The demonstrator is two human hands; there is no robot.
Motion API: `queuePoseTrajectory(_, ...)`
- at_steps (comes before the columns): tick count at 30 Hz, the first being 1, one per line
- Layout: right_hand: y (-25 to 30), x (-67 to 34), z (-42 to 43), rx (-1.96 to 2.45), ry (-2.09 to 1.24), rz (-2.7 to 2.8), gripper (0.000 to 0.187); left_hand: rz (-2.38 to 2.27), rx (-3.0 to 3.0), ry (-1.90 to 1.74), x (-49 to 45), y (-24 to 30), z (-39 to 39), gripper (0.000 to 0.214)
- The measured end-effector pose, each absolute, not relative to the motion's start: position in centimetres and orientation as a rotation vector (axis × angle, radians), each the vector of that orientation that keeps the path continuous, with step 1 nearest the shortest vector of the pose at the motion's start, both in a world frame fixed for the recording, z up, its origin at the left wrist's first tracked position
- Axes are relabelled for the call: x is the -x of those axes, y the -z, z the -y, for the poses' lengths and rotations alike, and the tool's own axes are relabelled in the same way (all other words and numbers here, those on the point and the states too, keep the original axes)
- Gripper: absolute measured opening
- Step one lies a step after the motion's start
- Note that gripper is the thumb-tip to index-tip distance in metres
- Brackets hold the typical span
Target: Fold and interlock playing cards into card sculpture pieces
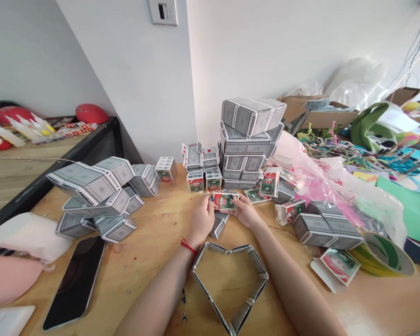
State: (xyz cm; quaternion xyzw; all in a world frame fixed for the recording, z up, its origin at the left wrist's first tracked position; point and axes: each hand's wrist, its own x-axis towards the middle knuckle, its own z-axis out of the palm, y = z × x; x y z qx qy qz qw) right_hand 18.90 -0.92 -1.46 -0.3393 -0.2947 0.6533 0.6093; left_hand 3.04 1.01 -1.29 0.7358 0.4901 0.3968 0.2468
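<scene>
Between both hands is a red and green playing card box (223, 201), held level above the table. My left hand (203, 214) pinches its left end, and my right hand (245, 210) grips its right end with the thumb on top. Just beneath the box lies a grey-patterned card piece (219, 225), partly hidden. Between my forearms a heart-shaped frame of joined playing cards (257, 261) stands on the table. Behind my hands rises a tall stack of grey card-covered blocks (245, 144), with more card boxes (195, 182) beside it.
Card-covered blocks (91, 182) are piled at left, near a black phone (77, 280). On the right are more blocks (325, 228), an opened card box (339, 266), a tape roll (402, 261), plastic bags (371, 205) and craft scraps. A wall (161, 84) stands behind.
</scene>
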Motion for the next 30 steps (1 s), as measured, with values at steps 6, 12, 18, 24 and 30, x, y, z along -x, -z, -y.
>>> queuePoseTrajectory(6, 1.7, -18.6, 0.6, 0.807, -1.443, 0.679, 0.024, -1.419, -2.070, -1.013, -2.7, 1.3, -1.0, 0.026)
queuePoseTrajectory(12, 1.7, -18.6, 0.6, 0.841, -1.449, 0.668, 0.028, -1.400, -1.990, -1.099, -2.8, 1.3, -0.5, 0.026)
queuePoseTrajectory(18, 1.6, -18.9, 1.4, 0.833, -1.419, 0.684, 0.033, -1.280, -2.007, -0.862, -0.3, -1.2, 0.1, 0.030)
queuePoseTrajectory(24, 1.9, -19.2, 1.4, 0.859, -1.444, 0.678, 0.030, -1.843, -2.279, -0.560, 10.3, -5.7, 4.8, 0.029)
queuePoseTrajectory(30, 2.2, -19.4, 1.1, 0.868, -1.475, 0.675, 0.029, -2.661, -2.272, -0.165, 17.3, -4.7, 10.5, 0.046)
